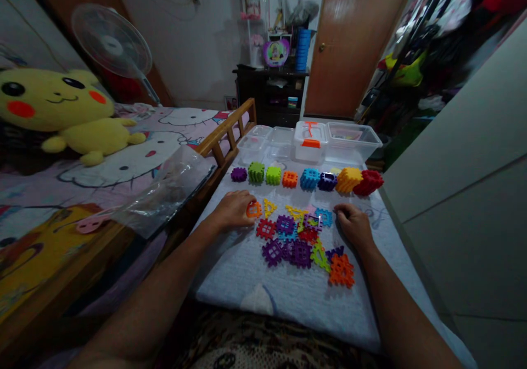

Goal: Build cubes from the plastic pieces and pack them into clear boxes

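My left hand (236,208) is closed at the left of the pile, its fingertips on an orange square building tile (256,210). My right hand (354,226) rests on the cloth to the right with its fingers curled in; whatever lies inside them, if anything, is hidden. Closest to it is a blue tile (325,216). Between my hands lie loose interlocking plastic tiles: a red square (266,229), purple squares (302,253), yellow triangles (269,208), a lime triangle (320,255) and an orange piece (341,270). Some overlap one another.
Behind the pile runs a row of tile stacks sorted by colour, from purple (239,174) to yellow (348,180) and red (368,183). Clear plastic boxes (354,143), one with an orange-latched lid (312,134), stand at the far edge. A wooden bed rail (224,138) borders the left.
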Tool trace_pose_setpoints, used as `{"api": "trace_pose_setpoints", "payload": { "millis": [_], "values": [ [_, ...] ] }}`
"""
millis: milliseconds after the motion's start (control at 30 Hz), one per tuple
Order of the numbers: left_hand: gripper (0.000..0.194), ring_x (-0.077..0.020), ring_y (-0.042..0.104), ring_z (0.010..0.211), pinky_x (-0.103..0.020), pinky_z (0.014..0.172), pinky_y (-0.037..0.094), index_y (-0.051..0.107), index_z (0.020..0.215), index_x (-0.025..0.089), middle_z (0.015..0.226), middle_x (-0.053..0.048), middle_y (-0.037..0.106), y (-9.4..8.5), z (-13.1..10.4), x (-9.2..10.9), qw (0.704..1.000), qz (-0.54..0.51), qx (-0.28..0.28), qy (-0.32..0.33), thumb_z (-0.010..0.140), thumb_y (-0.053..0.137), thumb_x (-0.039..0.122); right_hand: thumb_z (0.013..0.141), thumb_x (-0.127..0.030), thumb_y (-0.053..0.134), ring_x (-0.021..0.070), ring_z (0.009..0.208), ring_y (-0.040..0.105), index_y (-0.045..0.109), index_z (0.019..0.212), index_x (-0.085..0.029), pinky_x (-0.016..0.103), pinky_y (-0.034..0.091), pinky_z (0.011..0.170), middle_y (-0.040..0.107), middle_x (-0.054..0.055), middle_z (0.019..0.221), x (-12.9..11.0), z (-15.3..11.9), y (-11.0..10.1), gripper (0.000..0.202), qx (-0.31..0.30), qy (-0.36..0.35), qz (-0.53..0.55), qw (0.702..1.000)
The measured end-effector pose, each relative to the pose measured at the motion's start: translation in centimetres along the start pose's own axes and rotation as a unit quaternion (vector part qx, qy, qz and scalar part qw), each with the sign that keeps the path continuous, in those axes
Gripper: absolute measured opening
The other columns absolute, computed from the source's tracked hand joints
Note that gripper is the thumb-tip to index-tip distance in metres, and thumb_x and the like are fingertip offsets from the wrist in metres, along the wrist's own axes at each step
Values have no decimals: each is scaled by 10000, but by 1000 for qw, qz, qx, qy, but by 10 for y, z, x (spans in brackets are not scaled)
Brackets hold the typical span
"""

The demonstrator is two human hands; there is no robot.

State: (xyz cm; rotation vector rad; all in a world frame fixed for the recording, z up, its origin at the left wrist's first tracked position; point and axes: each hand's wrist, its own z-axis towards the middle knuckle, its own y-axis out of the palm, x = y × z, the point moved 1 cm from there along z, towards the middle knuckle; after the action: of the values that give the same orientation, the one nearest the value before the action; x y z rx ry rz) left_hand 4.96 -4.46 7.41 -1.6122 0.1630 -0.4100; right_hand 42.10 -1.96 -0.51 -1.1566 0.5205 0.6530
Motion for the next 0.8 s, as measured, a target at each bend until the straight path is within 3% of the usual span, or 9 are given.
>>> {"api": "trace_pose_setpoints", "payload": {
  "millis": [100, 200, 367, 467, 600, 800],
  "values": [
    [435, -283, 612, 1048, -400, 942, 444, 645, 1128, 195, 1097, -93, 663, -19, 20, 12, 996, -24, 78, 38, 733, 693, 370, 766, -347, 478, 243, 816, 679, 710, 821, -197, 390, 510, 822, 750, 91, 878, 1, 0, 1, 282, -2, -1, 0, 1000],
    [495, -287, 584, 1099, -405, 988, 417, 614, 1167, 198, 1138, -89, 640, -33, 57, 29, 990, -23, 121, 73, 703, 722, 334, 763, -343, 482, 236, 799, 678, 709, 812, -201, 382, 510, 812, 748, 84, 863, 1, 1, 1, 273, 0, 0, 1, 1000],
    [493, -296, 584, 1093, -408, 961, 422, 630, 1150, 210, 1179, -95, 634, -32, 124, 48, 994, 23, 76, 81, 695, 739, 365, 766, -337, 481, 238, 802, 680, 705, 804, -207, 382, 512, 807, 748, 79, 857, -2, 0, 0, 261, 4, -1, 4, 1000],
    [509, -309, 588, 1097, -416, 957, 422, 651, 1159, 198, 1197, -115, 637, -26, 149, 51, 994, 70, 42, 75, 700, 734, 401, 772, -333, 483, 237, 801, 678, 703, 804, -209, 382, 510, 802, 748, 78, 854, -2, -1, 0, 255, 3, -5, 5, 1000],
    [574, -321, 576, 1138, -404, 962, 427, 659, 1188, 201, 1217, -121, 642, -18, 166, 54, 993, 99, -5, 70, 670, 759, 429, 781, -322, 482, 234, 813, 677, 702, 819, -211, 383, 506, 813, 749, 78, 877, -1, -1, 1, 249, 3, -2, 8, 1000],
    [580, -317, 565, 1165, -398, 984, 427, 668, 1187, 227, 1243, -113, 637, -12, 177, 52, 992, 103, -18, 67, 658, 782, 433, 776, -310, 481, 239, 826, 681, 702, 830, -211, 384, 506, 819, 748, 80, 885, 0, -2, 1, 248, -2, 4, 12, 1000]
  ]
}}
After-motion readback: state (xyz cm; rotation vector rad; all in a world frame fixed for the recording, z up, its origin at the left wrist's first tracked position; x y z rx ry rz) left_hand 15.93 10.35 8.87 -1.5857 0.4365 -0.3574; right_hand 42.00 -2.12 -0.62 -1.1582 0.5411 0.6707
